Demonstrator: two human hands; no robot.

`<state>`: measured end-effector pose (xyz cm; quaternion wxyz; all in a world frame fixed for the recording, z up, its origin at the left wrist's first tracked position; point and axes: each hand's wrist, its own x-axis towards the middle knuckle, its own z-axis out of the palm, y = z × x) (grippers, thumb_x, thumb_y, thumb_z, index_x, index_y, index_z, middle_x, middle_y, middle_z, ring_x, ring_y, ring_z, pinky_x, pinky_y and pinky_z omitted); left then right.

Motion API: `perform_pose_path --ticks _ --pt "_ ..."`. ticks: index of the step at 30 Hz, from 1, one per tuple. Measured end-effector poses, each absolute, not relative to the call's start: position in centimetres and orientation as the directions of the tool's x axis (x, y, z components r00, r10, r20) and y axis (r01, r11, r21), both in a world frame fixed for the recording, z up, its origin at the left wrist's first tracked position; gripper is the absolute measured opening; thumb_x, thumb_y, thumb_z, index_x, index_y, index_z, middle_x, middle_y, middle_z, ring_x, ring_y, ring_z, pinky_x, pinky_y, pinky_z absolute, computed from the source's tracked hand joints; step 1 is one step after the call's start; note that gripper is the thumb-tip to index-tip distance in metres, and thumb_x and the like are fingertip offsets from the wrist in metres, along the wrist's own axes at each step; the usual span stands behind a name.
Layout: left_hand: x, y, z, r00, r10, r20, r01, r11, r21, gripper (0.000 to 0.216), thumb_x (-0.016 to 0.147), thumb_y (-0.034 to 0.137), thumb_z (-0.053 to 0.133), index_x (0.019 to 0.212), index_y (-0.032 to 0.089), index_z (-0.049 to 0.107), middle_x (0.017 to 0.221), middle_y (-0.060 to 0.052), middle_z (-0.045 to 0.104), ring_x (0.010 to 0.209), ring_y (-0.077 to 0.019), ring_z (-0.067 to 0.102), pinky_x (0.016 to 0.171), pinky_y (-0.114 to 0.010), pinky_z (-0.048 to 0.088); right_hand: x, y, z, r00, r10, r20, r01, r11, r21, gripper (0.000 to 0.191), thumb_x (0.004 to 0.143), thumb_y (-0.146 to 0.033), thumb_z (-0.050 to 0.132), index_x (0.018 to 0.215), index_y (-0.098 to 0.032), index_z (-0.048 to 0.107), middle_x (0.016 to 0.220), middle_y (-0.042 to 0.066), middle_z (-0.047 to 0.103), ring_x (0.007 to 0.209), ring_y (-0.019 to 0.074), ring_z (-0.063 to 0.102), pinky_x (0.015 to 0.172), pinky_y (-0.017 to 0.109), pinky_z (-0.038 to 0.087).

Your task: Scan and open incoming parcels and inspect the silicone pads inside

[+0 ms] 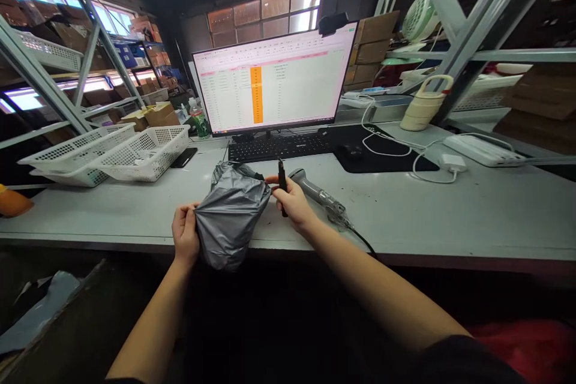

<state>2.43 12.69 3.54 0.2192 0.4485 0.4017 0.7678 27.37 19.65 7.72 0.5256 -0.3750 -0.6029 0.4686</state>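
A crumpled grey plastic mailing bag (231,213) is stretched between my two hands at the desk's front edge, its lower end hanging just over it. My left hand (185,233) pinches the bag's left corner. With my right hand (291,201) I grip a slim black utility knife (282,183), held upright, while finger and thumb pinch the bag's right edge. At the bag's top a dark opening or fold shows; what lies inside is hidden. Just right of my right hand a grey barcode scanner (317,192) lies on the desk.
Behind the bag stand a black keyboard (279,147) and a monitor (297,84) showing a spreadsheet. White baskets (144,153) and a phone (184,158) are on the left. To the right are a mouse (350,151), white cables, a power bank (483,150) and a cream tumbler (423,108).
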Motion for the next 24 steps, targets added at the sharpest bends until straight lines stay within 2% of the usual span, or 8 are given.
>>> perform_pose_path --ticks 4,8,11,15,17,20,22,24 --pt "3.0 10.7 3.6 -0.367 0.574 0.732 0.203 -0.719 0.665 0.022 0.095 0.04 0.059 0.087 0.019 0.058 0.095 -0.005 0.068 0.1 -0.0226 0.067 0.096 -0.041 0.05 27.7 19.9 9.3 -0.202 0.962 0.182 -0.113 0.162 -0.98 0.052 0.07 -0.039 0.075 0.118 -0.021 0.064 0.122 0.007 0.064 0.068 0.0103 0.053 0.056 0.024 0.04" --pt "3.1 10.3 3.5 -0.315 0.494 0.811 0.262 -0.776 0.574 0.018 0.097 0.037 0.055 0.089 0.02 0.054 0.093 -0.004 0.068 0.1 -0.0246 0.069 0.098 -0.049 0.05 27.0 20.3 10.2 -0.336 0.94 0.051 -0.263 -0.042 -0.964 0.047 0.052 -0.037 0.088 0.089 -0.014 0.071 0.084 0.003 0.069 0.071 0.0142 0.058 0.064 0.026 0.043" --pt "2.4 11.4 3.5 -0.395 0.525 0.754 0.29 -0.707 0.645 0.019 0.097 0.038 0.054 0.09 0.02 0.054 0.098 -0.006 0.067 0.105 -0.0246 0.067 0.099 -0.048 0.048 26.4 20.1 11.1 -0.33 0.942 0.06 -0.345 -0.061 -0.937 0.046 0.05 -0.044 0.088 0.079 -0.016 0.067 0.069 -0.002 0.064 0.061 0.0111 0.054 0.059 0.024 0.04" --pt "1.8 12.6 5.5 -0.415 0.626 0.661 0.308 -0.587 0.749 0.021 0.093 0.037 0.062 0.104 0.021 0.055 0.127 -0.012 0.061 0.127 -0.0252 0.055 0.111 -0.047 0.038 25.6 18.8 13.8 -0.303 0.947 0.105 -0.511 -0.069 -0.857 0.04 0.057 -0.04 0.087 0.081 -0.019 0.064 0.066 -0.005 0.06 0.057 0.0088 0.051 0.055 0.023 0.038" --pt "2.3 12.2 8.0 -0.332 0.547 0.768 0.386 -0.665 0.64 0.026 0.093 0.035 0.061 0.115 0.022 0.053 0.136 -0.013 0.056 0.136 -0.0263 0.047 0.114 -0.049 0.034 25.1 17.9 15.4 -0.329 0.938 0.111 -0.566 -0.101 -0.818 0.038 0.056 -0.034 0.088 0.082 -0.018 0.064 0.07 -0.004 0.063 0.062 0.0099 0.055 0.06 0.024 0.042" --pt "4.0 10.5 13.1 0.03 0.364 0.931 0.565 -0.775 0.284 0.025 0.097 0.038 0.053 0.115 0.022 0.059 0.133 -0.011 0.058 0.139 -0.0293 0.042 0.116 -0.051 0.032 24.1 16.5 17.6 -0.396 0.908 0.138 -0.541 -0.109 -0.834 0.04 0.054 -0.03 0.09 0.082 -0.018 0.064 0.074 -0.003 0.066 0.068 0.0117 0.059 0.065 0.025 0.044" --pt "5.3 9.6 16.5 0.316 0.347 0.883 0.612 -0.786 0.089 0.032 0.1 0.046 0.045 0.115 0.022 0.061 0.125 -0.01 0.063 0.131 -0.029 0.05 0.115 -0.051 0.031 23.5 15.8 18.5 -0.425 0.887 0.18 -0.513 -0.073 -0.855 0.04 0.055 -0.031 0.09 0.082 -0.018 0.064 0.075 -0.003 0.066 0.068 0.0119 0.058 0.065 0.025 0.044" --pt "6.3 9.1 18.8 0.506 0.421 0.752 0.642 -0.766 -0.003 0.045 0.099 0.058 0.038 0.109 0.02 0.062 0.107 -0.009 0.067 0.11 -0.0279 0.06 0.109 -0.05 0.035 23.0 15.3 19.2 -0.418 0.877 0.237 -0.521 -0.018 -0.853 0.039 0.056 -0.032 0.089 0.082 -0.018 0.063 0.076 -0.003 0.066 0.07 0.0119 0.058 0.068 0.026 0.045"
